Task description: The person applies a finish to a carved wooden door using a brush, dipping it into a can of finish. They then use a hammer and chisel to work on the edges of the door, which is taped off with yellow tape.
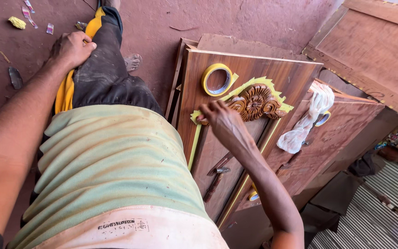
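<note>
A dusty reddish-brown floor (263,18) runs under stacked brown wooden door panels; the nearest brown wooden door panel (236,138) lies flat as the work surface. Its dark carved wooden rosette (255,102) is already bordered with yellow masking tape strips (194,140), which also run down the left frame edge and along the right one. The right hand (224,121) presses fingertips on the tape at the rosette's left corner, its grip pinched narrow on the strip. The left hand (72,48) rests flat on the knee, holding nothing. A yellow tape roll (217,79) sits just above the rosette; a hammer (216,177) lies lower down, a crumpled white cloth (307,120) on the next panel.
</note>
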